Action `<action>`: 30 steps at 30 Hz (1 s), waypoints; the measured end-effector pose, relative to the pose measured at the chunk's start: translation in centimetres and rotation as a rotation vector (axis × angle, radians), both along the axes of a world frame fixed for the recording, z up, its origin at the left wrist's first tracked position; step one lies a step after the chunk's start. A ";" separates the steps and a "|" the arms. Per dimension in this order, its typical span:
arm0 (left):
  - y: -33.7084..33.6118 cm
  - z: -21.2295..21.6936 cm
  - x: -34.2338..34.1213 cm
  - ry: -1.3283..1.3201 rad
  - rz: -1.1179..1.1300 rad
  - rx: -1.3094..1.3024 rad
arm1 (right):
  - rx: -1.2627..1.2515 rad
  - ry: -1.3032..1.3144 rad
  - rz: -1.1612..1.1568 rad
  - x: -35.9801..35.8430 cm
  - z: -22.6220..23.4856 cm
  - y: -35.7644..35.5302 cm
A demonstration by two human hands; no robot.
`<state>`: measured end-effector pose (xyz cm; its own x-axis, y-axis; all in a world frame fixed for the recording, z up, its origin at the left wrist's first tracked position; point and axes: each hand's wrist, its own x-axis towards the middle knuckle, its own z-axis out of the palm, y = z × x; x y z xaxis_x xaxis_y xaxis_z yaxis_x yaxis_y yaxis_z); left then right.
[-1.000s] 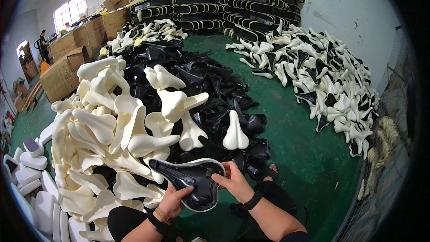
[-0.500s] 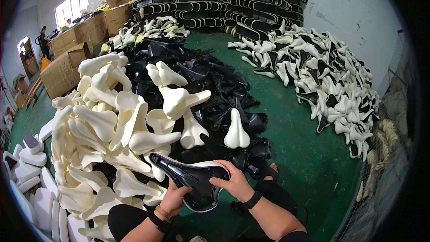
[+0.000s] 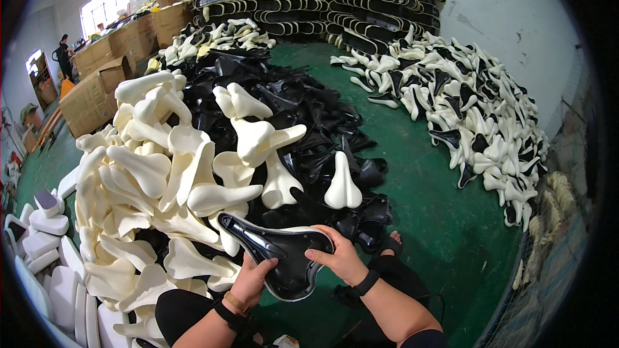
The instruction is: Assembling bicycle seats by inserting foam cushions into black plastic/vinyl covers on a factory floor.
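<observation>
Holding black bike-seat base (image 3: 298, 263) inside white pad (image 3: 293, 229) with left hand (image 3: 249, 282) and right hand (image 3: 342, 260). Probably fitting both together; next, likely need to press all round.

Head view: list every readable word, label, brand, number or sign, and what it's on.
No readable text.
Near cardboard box: faint side markings, too small and blurred to read.
Bicycle saddle, in the left hand and right hand: no lettering distinguishable on its black underside.
Cream saddle pads, black saddle shells: none distinguishable.
</observation>
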<state>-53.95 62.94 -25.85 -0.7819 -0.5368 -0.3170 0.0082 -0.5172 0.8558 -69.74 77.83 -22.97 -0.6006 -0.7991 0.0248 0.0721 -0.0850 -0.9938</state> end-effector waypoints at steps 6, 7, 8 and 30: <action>-0.3 0.1 -0.2 0.062 0.050 0.012 | 0.002 -0.002 -0.005 -0.1 -0.3 0.1; -0.3 0.0 -0.2 0.056 0.043 0.008 | 0.006 0.045 0.009 -0.2 -0.4 0.2; -0.3 -0.1 -0.2 0.050 0.036 0.005 | 0.008 0.044 0.009 0.0 -0.2 0.2; -0.3 0.4 -0.1 0.062 0.099 0.056 | 0.103 -0.409 0.039 0.2 0.1 0.1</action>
<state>-54.07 62.63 -25.44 -0.7448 -0.5953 -0.3015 0.1136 -0.5584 0.8217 -69.53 77.96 -22.89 -0.5134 -0.8076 -0.2902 0.4636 0.0236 -0.8858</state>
